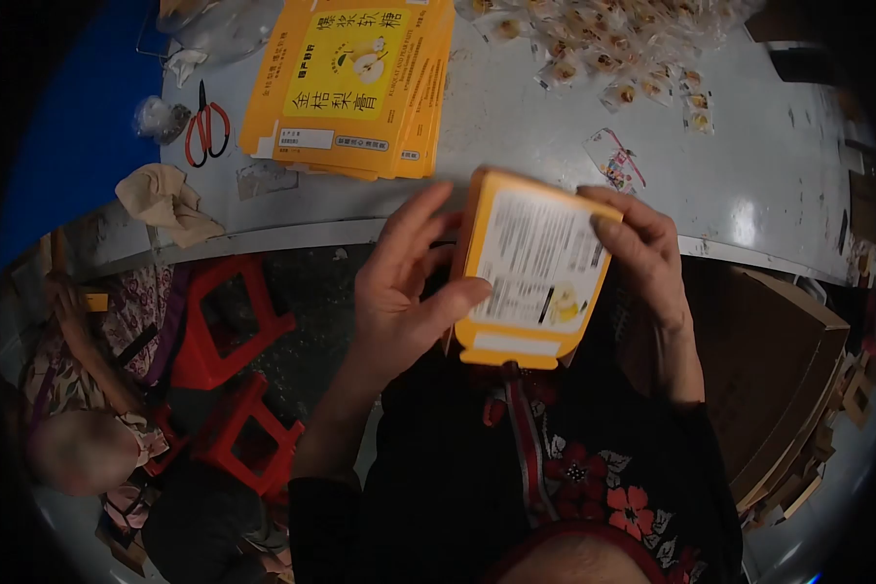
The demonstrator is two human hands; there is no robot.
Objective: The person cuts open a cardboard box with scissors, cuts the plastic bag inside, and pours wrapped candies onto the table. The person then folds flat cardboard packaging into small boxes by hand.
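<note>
A small orange-yellow candy box is held up before my chest, its white printed label side facing me and a flap sticking out at its lower end. My left hand is at its left side, with the thumb on the label face and the curved fingers along the edge. With thumb and fingers, my right hand grips the upper right corner. Beyond my hands, a stack of flat orange candy cartons with Chinese print lies on the table.
Many small wrapped candies are heaped on the table at the far right. Red-handled scissors and a beige cloth lie at left. Red stools and another person are lower left; a large cardboard box stands right.
</note>
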